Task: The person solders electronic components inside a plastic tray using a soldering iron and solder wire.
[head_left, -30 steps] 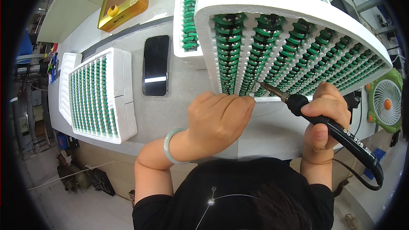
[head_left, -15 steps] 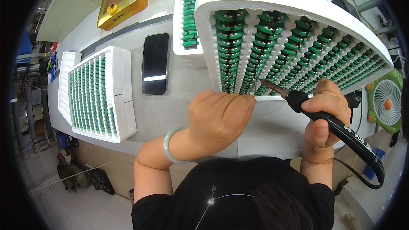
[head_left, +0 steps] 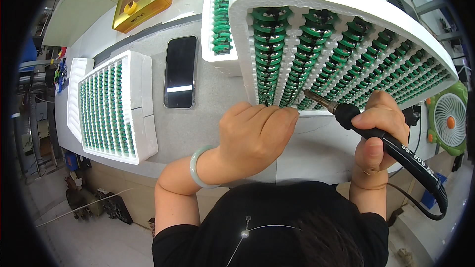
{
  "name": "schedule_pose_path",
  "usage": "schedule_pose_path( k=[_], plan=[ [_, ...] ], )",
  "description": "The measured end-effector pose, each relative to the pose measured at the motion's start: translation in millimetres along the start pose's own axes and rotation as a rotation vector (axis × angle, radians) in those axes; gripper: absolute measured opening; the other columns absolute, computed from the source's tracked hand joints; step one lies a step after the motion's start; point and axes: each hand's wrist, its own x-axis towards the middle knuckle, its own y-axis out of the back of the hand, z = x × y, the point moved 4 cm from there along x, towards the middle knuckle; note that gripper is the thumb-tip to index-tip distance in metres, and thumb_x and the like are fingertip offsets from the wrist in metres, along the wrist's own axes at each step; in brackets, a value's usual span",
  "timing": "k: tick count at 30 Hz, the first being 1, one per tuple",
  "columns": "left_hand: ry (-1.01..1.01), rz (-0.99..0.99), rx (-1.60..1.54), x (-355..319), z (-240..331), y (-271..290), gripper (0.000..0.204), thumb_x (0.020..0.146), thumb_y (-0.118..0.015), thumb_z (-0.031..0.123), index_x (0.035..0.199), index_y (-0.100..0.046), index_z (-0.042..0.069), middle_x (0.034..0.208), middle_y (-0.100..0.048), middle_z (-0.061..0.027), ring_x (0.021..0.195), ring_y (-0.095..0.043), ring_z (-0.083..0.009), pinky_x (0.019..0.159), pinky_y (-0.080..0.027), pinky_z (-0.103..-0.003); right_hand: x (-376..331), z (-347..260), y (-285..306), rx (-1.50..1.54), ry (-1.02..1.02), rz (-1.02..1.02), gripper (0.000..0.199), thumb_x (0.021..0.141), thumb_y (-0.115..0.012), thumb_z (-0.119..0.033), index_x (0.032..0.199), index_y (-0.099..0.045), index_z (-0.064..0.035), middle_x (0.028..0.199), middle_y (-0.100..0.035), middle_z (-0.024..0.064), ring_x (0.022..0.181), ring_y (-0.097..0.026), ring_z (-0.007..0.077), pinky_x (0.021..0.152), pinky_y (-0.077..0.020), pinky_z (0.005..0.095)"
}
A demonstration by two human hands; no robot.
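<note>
My right hand (head_left: 378,131) is wrapped round a black soldering iron (head_left: 398,153). Its metal tip points left, at the lower part of a row of green ring-shaped parts (head_left: 269,44). These parts fill rows in a tilted white foam tray (head_left: 346,2) in front of me. At the tray's near edge, my left hand (head_left: 257,133) is closed, its fingertips pinched together close to the iron's tip. What the pinch holds is too small to make out.
A black phone (head_left: 180,71) lies on the grey table, left of the big tray. Farther left sits a smaller foam tray (head_left: 143,133) of green parts. A yellow box (head_left: 148,2) stands at the back, another filled foam tray (head_left: 213,58) behind the tilted one, and a green fan (head_left: 449,121) at right.
The soldering iron's tip has shifted very slightly among the green parts. The tilted tray appears moved a little. Both hands keep nearly the same place and grip.
</note>
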Motion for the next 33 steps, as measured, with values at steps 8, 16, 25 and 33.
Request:
schedule_pose_path(
  k=[8,16,25,33],
  plan=[
    [-0.003,0.005,0.002,-0.4,-0.5,1.8,0.015,0.063,-0.066,-0.001,0.073,-0.056,0.005,0.052,-0.051,-0.0019,0.043,-0.047,-0.0159,0.043,-0.029,-0.027,-0.2,1.1,-0.6,0.003,-0.014,0.017,0.038,0.08,-0.055,-0.042,0.075,-0.058,-0.0046,0.058,-0.054,0.0041,0.048,-0.044,0.0161,0.044,-0.0335,0.0265],
    [0.085,-0.088,-0.019,-0.6,0.0,18.1,0.013,0.064,-0.067,0.001,0.072,-0.057,0.007,0.05,-0.047,-0.0004,0.041,-0.043,-0.0154,0.042,-0.029,-0.027,-6.3,-10.2,15.9,0.021,0.007,0.064,0.043,0.08,-0.051,-0.048,0.072,-0.057,-0.0058,0.05,-0.047,0.0018,0.045,-0.038,0.0149,0.042,-0.0267,0.027],
    [0.115,-0.089,-0.014,-5.5,-10.3,16.1,0.012,0.065,-0.067,0.004,0.07,-0.059,0.01,0.049,-0.046,0.002,0.042,-0.042,-0.0145,0.045,-0.028,-0.028,-8.2,-14.5,-2.7,-0.038,0.057,-0.044,0.031,0.081,-0.055,-0.036,0.076,-0.059,-0.0056,0.051,-0.048,0.0018,0.045,-0.04,0.016,0.042,-0.0305,0.0271],
    [0.121,-0.102,-0.04,-7.0,-16.0,11.9,0.008,0.071,-0.061,0.009,0.07,-0.053,0.011,0.049,-0.046,-0.0017,0.043,-0.045,-0.0195,0.044,-0.03,-0.031,-7.9,-13.5,-10.4,-0.052,0.094,-0.075,0.029,0.081,-0.055,-0.034,0.078,-0.058,-0.0057,0.052,-0.049,0.0019,0.045,-0.041,0.0166,0.043,-0.032,0.0274]
  ],
)
